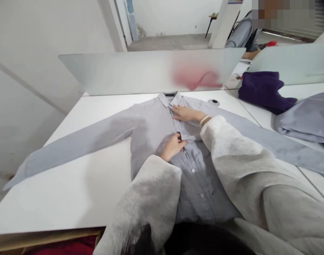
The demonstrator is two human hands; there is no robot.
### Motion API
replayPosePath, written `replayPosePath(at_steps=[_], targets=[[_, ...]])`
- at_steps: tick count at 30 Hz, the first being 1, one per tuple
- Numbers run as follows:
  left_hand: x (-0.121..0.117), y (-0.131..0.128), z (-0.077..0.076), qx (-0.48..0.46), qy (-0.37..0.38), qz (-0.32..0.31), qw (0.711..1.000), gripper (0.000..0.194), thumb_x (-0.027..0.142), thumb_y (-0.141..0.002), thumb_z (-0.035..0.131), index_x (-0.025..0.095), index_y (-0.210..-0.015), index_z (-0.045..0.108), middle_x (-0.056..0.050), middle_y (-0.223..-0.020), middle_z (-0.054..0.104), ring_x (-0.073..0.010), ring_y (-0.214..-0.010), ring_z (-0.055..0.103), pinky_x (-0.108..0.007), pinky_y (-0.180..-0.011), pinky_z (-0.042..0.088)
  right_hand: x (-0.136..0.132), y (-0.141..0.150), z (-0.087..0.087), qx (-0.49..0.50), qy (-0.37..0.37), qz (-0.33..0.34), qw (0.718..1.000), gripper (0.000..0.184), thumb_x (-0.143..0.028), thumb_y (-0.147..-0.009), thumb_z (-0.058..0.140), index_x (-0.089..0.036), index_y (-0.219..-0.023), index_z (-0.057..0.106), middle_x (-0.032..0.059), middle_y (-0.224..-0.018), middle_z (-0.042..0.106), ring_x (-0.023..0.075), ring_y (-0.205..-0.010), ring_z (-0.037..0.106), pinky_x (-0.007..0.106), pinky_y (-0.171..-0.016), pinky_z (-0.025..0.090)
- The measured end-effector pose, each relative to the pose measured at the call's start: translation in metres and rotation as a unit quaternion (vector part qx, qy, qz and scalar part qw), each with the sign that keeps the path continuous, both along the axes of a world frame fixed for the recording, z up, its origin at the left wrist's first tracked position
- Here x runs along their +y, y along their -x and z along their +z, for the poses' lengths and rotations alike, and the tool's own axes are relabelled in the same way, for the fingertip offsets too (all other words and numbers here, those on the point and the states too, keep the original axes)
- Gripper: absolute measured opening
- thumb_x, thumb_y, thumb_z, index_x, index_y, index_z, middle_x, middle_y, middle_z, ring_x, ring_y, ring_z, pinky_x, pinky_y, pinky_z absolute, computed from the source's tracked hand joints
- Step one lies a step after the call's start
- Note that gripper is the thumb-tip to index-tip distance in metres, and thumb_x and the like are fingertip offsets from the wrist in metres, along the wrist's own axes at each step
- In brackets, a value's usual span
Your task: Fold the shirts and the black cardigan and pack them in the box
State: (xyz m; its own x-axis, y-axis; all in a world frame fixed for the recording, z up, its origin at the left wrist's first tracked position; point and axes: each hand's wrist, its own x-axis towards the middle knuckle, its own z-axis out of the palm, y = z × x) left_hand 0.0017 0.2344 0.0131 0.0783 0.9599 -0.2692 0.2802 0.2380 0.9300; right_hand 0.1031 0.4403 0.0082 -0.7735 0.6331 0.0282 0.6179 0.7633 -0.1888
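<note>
As it lies face up with its sleeves [77,141] spread wide, the grey long-sleeved button-front shirt [148,131] reaches the far edge of the white tabletop [71,187], collar [167,99] outward. The left hand [173,147] holds a clenched grip on the front placket [190,164]; the right hand [185,114] lies flat, released, below the collar.

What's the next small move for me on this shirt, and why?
Probably press the raised placket flat with your left hand. The grey button-up shirt lies spread on the white table, yet its front edge lifts there, while your right hand rests higher, near the collar.
</note>
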Motion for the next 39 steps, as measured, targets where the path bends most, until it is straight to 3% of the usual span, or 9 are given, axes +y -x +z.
replayPosePath(at_steps=[2,6,11,21,26,30,35,37,39], targets=[[-0.003,0.001,0.008,-0.002,0.018,-0.018,1.000,0.006,0.022,-0.083,0.056,0.016,-0.082,0.056,0.006,-0.055,0.053,-0.0070,-0.045,0.047,-0.019,-0.045,0.031,-0.015,0.000,-0.009,-0.035,0.019,-0.009,0.999,0.067,-0.048,-0.091,0.041,-0.012,-0.146,0.034,0.0140,-0.152,0.028,0.0352,-0.139,0.026,0.055,-0.110,0.028],[-0.015,-0.001,0.019,-0.001,0.079,-0.086,0.993,0.028,0.037,-0.085,0.055,0.018,-0.064,0.053,0.005,-0.042,0.050,-0.0065,-0.036,0.037,-0.020,-0.038,0.022,-0.031,0.003,-0.019,-0.030,0.026,-0.037,0.999,0.066,-0.049,-0.096,0.024,-0.014,-0.151,0.020,0.0095,-0.156,0.017,0.0311,-0.144,0.012,0.056,-0.115,0.014],[-0.042,-0.017,0.022,0.007,0.165,-0.169,0.972,0.033,0.041,-0.084,0.056,0.019,-0.060,0.049,0.004,-0.036,0.050,-0.0074,-0.031,0.036,-0.021,-0.037,0.024,-0.036,0.003,-0.019,-0.016,0.009,-0.053,0.998,0.066,-0.049,-0.096,0.020,-0.015,-0.151,0.020,0.0088,-0.156,0.017,0.0313,-0.144,0.013,0.056,-0.115,0.013],[-0.148,-0.059,0.023,-0.100,0.204,-0.216,0.950,0.027,0.045,-0.082,0.055,0.018,-0.083,0.052,0.008,-0.043,0.047,-0.0079,-0.034,0.045,-0.017,-0.035,0.024,-0.039,0.004,-0.019,-0.002,-0.002,-0.055,0.998,0.066,-0.049,-0.095,0.018,-0.013,-0.151,0.020,0.0076,-0.156,0.018,0.0304,-0.144,0.014,0.056,-0.114,0.014],[-0.193,-0.077,0.016,-0.170,0.222,-0.203,0.938,0.043,0.055,-0.078,0.057,0.017,-0.096,0.057,0.005,-0.060,0.052,-0.0065,-0.038,0.044,-0.020,-0.040,0.029,-0.040,0.004,-0.021,0.018,-0.007,-0.053,0.998,0.066,-0.047,-0.095,0.019,-0.012,-0.151,0.022,0.0087,-0.156,0.020,0.0313,-0.143,0.017,0.057,-0.114,0.014],[-0.225,-0.083,0.020,-0.187,0.123,-0.113,0.968,0.040,0.056,-0.080,0.054,0.017,-0.087,0.060,0.000,-0.069,0.055,-0.0114,-0.061,0.050,-0.024,-0.060,0.040,-0.041,0.004,-0.020,0.022,-0.005,-0.057,0.998,0.066,-0.047,-0.095,0.020,-0.012,-0.151,0.023,0.0081,-0.156,0.021,0.0311,-0.143,0.017,0.057,-0.114,0.014],[-0.255,-0.075,0.026,0.032,0.065,-0.058,0.996,0.031,0.047,-0.089,0.040,0.022,-0.077,0.052,0.001,-0.061,0.049,-0.0125,-0.056,0.042,-0.026,-0.056,0.030,-0.043,0.003,-0.019,0.020,-0.002,-0.058,0.998,0.065,-0.047,-0.095,0.019,-0.013,-0.151,0.022,0.0074,-0.156,0.021,0.0300,-0.143,0.016,0.056,-0.114,0.014],[-0.261,-0.070,0.017,0.079,0.061,-0.050,0.994,0.029,0.045,-0.090,0.039,0.023,-0.074,0.050,0.003,-0.056,0.043,-0.0119,-0.053,0.039,-0.026,-0.055,0.027,-0.043,0.003,-0.019,0.017,-0.002,-0.058,0.998,0.065,-0.046,-0.096,0.018,-0.012,-0.151,0.021,0.0073,-0.156,0.020,0.0296,-0.143,0.016,0.055,-0.115,0.013],[-0.265,-0.068,0.000,0.068,0.070,-0.026,0.995,0.030,0.048,-0.090,0.038,0.023,-0.075,0.048,0.004,-0.054,0.038,-0.0115,-0.051,0.036,-0.026,-0.053,0.026,-0.043,0.003,-0.020,0.021,-0.006,-0.063,0.998,0.065,-0.046,-0.096,0.019,-0.012,-0.151,0.022,0.0077,-0.156,0.020,0.0300,-0.143,0.016,0.054,-0.115,0.012]])
